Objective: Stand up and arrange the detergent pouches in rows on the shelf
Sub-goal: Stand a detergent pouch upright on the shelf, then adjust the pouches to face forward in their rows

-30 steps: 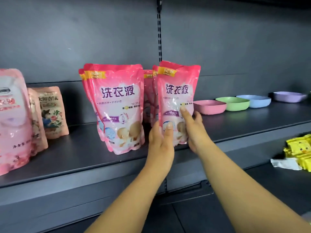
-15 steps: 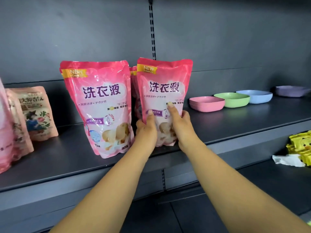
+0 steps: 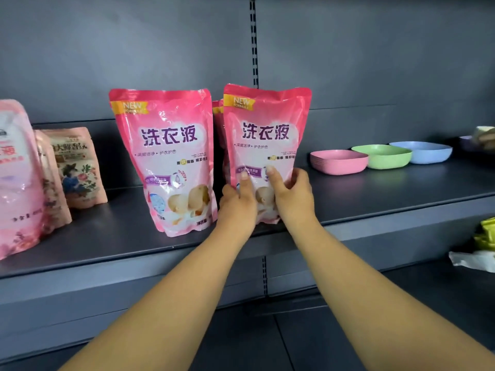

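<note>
I have both hands on the front right pouch (image 3: 266,145), low down at its base near the shelf (image 3: 388,199) lip. My left hand (image 3: 237,203) wraps the lower left edge with the thumb pressed on the face; my right hand (image 3: 292,195) clasps the lower right side the same way. The pouch stands upright, just beside the left pouch (image 3: 167,156) at its 9 o'clock, which also stands unaided. Behind the one I hold, toward 12 o'clock, edges of more pouches (image 3: 217,109) show, so rows look started. I judge the work well along: this pouch needs squaring and release. How many remain elsewhere I cannot tell.
</note>
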`<action>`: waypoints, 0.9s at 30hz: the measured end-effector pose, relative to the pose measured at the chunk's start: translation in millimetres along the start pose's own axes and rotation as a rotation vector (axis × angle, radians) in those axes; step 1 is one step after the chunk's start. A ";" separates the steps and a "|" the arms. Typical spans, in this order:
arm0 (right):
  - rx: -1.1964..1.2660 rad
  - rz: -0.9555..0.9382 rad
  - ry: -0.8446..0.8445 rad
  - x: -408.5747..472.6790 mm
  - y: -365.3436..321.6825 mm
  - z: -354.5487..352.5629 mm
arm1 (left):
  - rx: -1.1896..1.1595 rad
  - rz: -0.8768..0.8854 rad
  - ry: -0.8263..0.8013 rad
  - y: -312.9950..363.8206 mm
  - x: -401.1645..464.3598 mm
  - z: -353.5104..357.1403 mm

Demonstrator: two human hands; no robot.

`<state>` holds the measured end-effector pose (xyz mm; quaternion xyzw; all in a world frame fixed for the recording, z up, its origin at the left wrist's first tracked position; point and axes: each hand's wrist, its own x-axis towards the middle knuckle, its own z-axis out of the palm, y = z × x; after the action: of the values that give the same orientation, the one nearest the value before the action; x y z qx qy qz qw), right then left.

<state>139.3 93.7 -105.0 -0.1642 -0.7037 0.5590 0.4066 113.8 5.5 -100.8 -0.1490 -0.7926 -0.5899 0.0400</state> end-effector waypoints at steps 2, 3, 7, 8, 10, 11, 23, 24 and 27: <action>-0.093 -0.059 0.042 -11.5 -2.7 -8.5 | 0.081 0.087 -0.050 -6.1 -14.8 -11.6; -0.167 -0.121 0.061 -18.3 -4.7 -12.9 | 0.110 0.146 -0.080 -9.9 -23.4 -18.6; -0.577 -0.402 0.058 -48.6 -19.9 -24.7 | 0.287 0.313 -0.187 -27.6 -56.8 -60.8; -0.677 -0.441 0.013 -53.6 -25.2 -26.3 | 0.354 0.349 -0.197 -31.2 -61.7 -71.0; -0.858 -0.511 -0.135 -75.6 -41.9 -17.2 | 0.517 0.464 -0.173 -39.0 -75.8 -108.4; -0.908 -0.553 -0.206 -86.4 -50.2 -12.0 | 0.597 0.530 -0.147 -41.1 -81.2 -126.1; -0.706 -0.421 -0.587 -205.4 -111.9 149.3 | 0.523 0.222 0.186 -103.1 -113.1 -378.4; -0.682 -0.384 -0.603 -209.2 -114.1 160.5 | 0.468 0.177 0.221 -107.9 -114.9 -389.0; -0.566 -0.249 -0.610 -211.8 -125.1 187.1 | 0.328 0.111 0.261 -113.5 -111.9 -402.6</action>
<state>156.1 -214.0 -80.5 -0.0104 -0.9316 0.3138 0.1831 143.0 -426.4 -111.3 -0.1063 -0.8566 -0.4643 0.1984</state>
